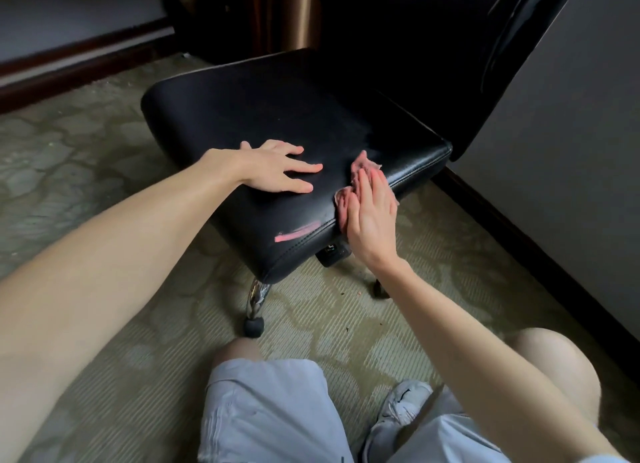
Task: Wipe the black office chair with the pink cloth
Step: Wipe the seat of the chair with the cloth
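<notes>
The black office chair [263,112] stands in front of me, its leather seat tilted toward the camera and its backrest rising at the upper right. My left hand [280,168] lies flat on the seat with the fingers spread. My right hand [372,213] presses the pink cloth [360,166] against the seat's near right edge with straight fingers; most of the cloth is hidden under the palm. A pink streak [298,233] marks the seat's front edge.
A patterned green carpet [104,185] covers the floor. A grey wall with a dark baseboard [540,251] runs along the right. The chair's chrome leg and caster [254,320] stand near my knees. Dark furniture and a curtain lie behind the chair.
</notes>
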Motion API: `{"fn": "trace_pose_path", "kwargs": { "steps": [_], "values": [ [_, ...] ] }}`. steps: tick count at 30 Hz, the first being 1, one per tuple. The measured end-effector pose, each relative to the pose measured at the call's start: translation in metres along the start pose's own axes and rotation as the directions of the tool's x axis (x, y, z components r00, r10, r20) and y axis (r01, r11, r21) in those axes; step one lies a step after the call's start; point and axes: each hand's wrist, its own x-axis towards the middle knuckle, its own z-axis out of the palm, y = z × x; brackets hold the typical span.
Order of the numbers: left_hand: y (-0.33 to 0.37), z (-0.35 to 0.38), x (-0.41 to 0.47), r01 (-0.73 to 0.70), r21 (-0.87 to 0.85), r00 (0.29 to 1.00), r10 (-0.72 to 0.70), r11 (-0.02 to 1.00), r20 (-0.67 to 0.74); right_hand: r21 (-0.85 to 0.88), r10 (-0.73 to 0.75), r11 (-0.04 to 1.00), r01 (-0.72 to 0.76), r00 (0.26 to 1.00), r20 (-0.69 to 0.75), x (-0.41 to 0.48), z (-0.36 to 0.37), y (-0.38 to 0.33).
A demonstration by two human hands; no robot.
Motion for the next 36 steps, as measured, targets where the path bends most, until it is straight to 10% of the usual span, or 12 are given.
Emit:
{"fn": "trace_pose_path", "kwargs": {
  "steps": [36],
  "values": [
    [-0.008, 0.006, -0.003, -0.051, -0.039, 0.998, 0.050, 0.998, -0.046, 0.227, 0.217, 0.959, -0.169, 0.954, -0.206, -0.036, 0.029, -0.070]
  ]
}}
